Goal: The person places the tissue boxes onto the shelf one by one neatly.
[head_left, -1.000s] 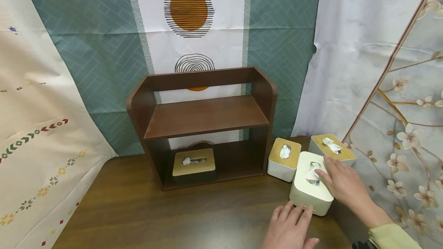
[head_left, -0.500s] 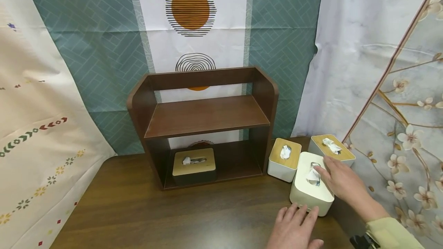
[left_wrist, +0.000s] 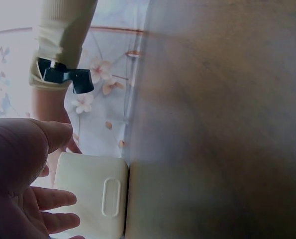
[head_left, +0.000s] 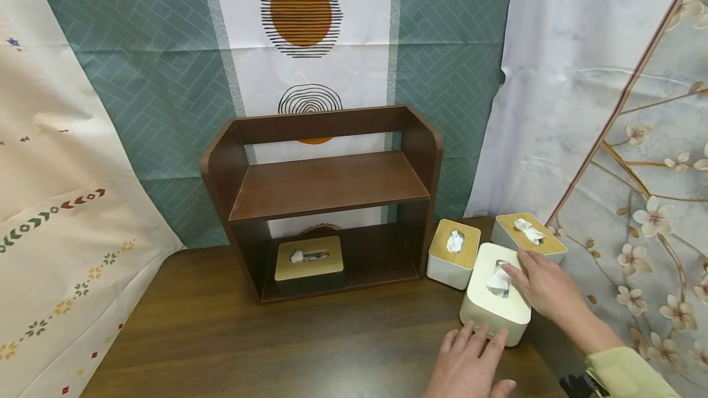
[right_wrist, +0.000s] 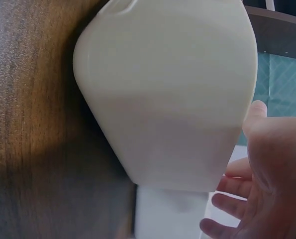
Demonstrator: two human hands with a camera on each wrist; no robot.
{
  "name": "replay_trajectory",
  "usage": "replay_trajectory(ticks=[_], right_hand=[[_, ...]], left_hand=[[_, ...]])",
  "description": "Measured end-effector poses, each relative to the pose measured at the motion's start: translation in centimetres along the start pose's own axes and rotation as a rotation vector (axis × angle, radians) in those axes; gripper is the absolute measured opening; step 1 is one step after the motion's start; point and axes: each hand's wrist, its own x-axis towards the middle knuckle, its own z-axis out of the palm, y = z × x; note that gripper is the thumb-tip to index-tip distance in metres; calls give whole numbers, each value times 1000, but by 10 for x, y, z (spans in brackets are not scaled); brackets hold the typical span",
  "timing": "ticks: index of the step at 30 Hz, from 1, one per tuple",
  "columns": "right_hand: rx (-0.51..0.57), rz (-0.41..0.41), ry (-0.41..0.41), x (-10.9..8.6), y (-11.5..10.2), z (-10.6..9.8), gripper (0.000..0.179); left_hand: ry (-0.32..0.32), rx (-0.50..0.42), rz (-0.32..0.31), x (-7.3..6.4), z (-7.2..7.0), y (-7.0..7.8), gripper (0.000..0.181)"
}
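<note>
A cream tissue box with a tissue poking from its oval slot stands on the table at the right. Along its right top edge lies my right hand, fingers towards the back and thumb over the lid. My left hand is at the front of the box, with spread fingertips overlapping its lower front. In the left wrist view, the left fingers are extended in front of the cream wall, beside a raised oblong tab. The right wrist view shows the right thumb at the box's upper edge.
Behind the cream box stand two white tissue boxes with wooden lids, one left and one right. A brown two-tier shelf is left of them, with a dark wooden-lidded tissue box on its bottom tier. Curtains enclose the table.
My left hand has shifted slightly to the right along the front of the cream tissue box. The right hand and the boxes stay nearly where they were.
</note>
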Motion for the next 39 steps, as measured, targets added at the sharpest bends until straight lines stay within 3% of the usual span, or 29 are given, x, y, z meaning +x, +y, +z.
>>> replay_trajectory(ticks=[9,19,27,34,39], right_hand=[[-2,34,-2,-5,-2,-4,77],[-13,60,20,-10,-6,-6,77],[-34,71,48,-12,-10,-6,69],[-44,95,24,-19,-13,-10,72],[-59,68,59,-23,-16,-9,62]], left_hand=[[62,23,-15,-1,4,-3,68],[50,14,-49,-5,1,-7,70],[-2,-105,-115,-12,-5,-8,71],[56,-74,-145,-20,-5,-12,74],[45,-113,-178,-23,-7,-18,78]])
